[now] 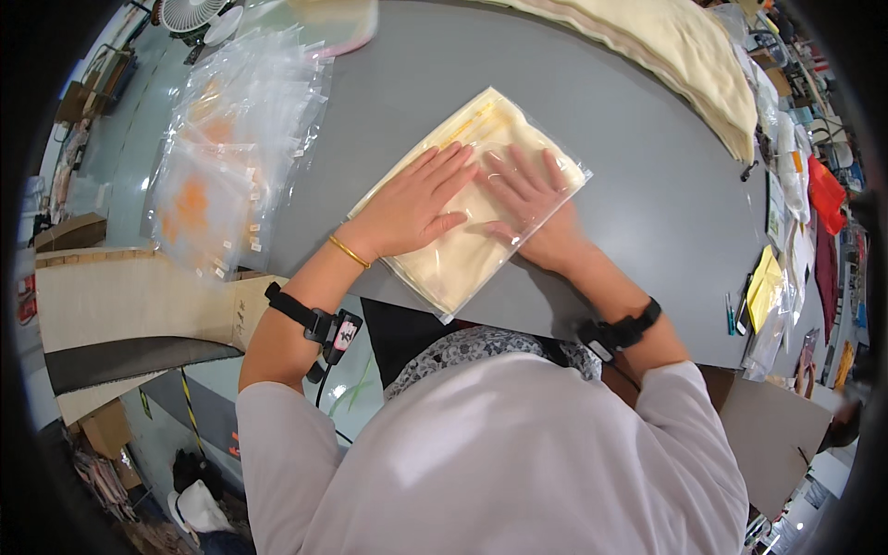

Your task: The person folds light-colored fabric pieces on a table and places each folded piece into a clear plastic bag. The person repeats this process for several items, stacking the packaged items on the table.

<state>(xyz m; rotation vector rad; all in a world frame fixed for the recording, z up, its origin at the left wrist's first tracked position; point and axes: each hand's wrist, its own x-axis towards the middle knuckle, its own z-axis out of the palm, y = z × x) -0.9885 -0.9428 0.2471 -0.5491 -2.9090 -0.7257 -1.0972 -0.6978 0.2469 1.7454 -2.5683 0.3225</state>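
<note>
A clear plastic bag (578, 176) lies at a slant on the grey table, with folded cream fabric (453, 264) inside it. My left hand (412, 203) rests flat on top of the bag's left side, fingers stretched out. On the right, my right hand (532, 199) reaches in under the clear film, its fingers spread over the cream fabric. Neither hand grips anything. A yellow-orange print or strip shows through the bag near its far corner.
Clear zip bags with orange prints (213, 185) are piled at the table's left. A long stack of cream fabric (647, 46) curves along the far right edge. Yellow paper (764, 289) and pens (731, 314) lie at right. A wooden box (139, 301) stands left of the table.
</note>
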